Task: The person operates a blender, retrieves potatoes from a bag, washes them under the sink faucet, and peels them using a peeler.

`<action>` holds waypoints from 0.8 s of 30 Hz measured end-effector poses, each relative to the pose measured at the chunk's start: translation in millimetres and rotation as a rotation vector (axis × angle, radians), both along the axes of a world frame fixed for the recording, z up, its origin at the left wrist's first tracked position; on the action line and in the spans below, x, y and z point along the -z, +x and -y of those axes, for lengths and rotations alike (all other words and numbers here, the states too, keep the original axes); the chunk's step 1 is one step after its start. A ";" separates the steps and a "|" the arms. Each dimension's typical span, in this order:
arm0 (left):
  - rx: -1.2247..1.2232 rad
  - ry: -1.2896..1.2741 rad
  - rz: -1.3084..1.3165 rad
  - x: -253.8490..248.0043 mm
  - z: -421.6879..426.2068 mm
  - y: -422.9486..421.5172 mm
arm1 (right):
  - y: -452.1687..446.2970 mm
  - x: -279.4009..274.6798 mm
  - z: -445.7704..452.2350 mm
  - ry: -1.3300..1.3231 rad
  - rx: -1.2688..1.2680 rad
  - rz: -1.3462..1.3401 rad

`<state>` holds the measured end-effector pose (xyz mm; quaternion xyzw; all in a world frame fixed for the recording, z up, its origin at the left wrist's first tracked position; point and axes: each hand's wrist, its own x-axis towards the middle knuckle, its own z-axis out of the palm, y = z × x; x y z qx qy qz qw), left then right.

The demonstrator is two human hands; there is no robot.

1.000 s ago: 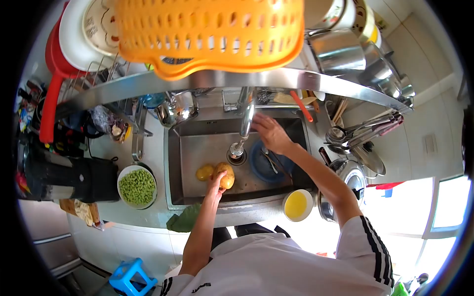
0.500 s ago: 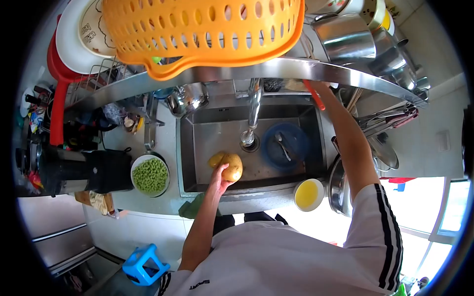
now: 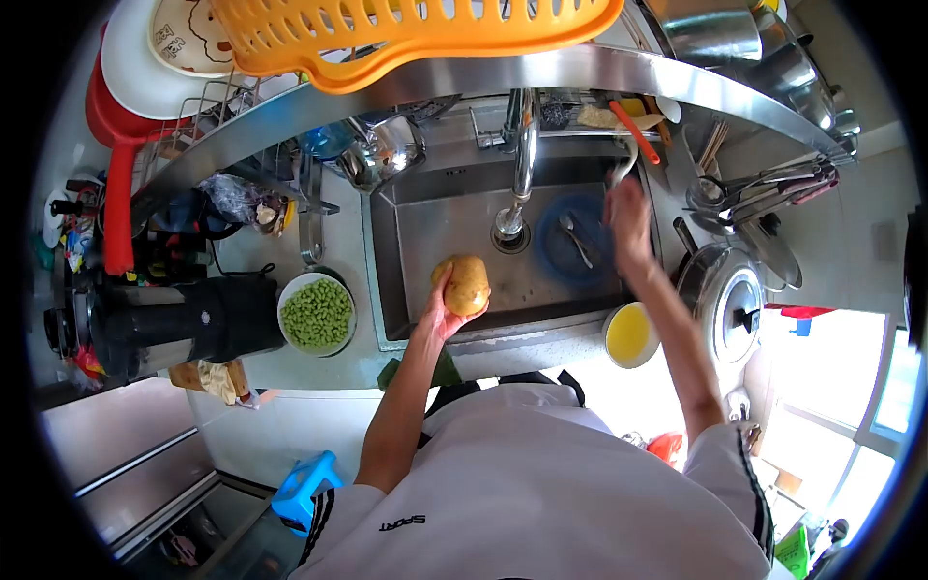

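My left hand (image 3: pixel 447 315) is wrapped round a large yellow-brown potato (image 3: pixel 468 285) above the near part of the steel sink (image 3: pixel 416 227). Another yellowish edge shows behind the potato, too covered to tell apart. My right hand (image 3: pixel 630 224), smeared by motion, is over the sink's right side with closed fingers. From it sticks up a short pale tool with a curved head (image 3: pixel 626 162), like a peeler. Below and left of that hand, a blue basin (image 3: pixel 553 253) stands in the sink with a metal spoon (image 3: pixel 576 242) in it.
The faucet (image 3: pixel 525 145) rises at the sink's back. A bowl of green beans (image 3: pixel 317 314) stands left, a bowl of yellow liquid (image 3: pixel 630 335) and a lidded pot (image 3: pixel 725 300) right. An orange basket (image 3: pixel 406 39) and a metal shelf edge (image 3: pixel 454 75) hang overhead. An orange-handled tool (image 3: pixel 634 131) lies behind.
My right hand has drawn back from behind the shelf edge toward me, bringing out the pale curved tool. The left hand still holds the potato, slightly higher in view. The camera view has shifted.
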<state>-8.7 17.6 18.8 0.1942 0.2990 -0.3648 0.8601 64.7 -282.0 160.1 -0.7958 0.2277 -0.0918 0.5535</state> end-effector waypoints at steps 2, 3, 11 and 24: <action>-0.026 -0.039 0.028 -2.9 -3.7 -1.6 | -59.2 52.1 -26.2 0.203 -0.035 0.007; -0.041 -0.058 0.045 -4.3 -5.9 -0.9 | -82.1 75.7 -39.9 0.080 -0.061 -0.011; 0.049 0.089 0.077 -11.0 -16.3 -1.6 | -136.5 90.4 -138.3 -0.347 -0.476 -0.078; 0.093 0.285 0.029 -9.5 -26.2 -5.8 | -126.4 85.1 -155.1 -0.636 -0.699 0.106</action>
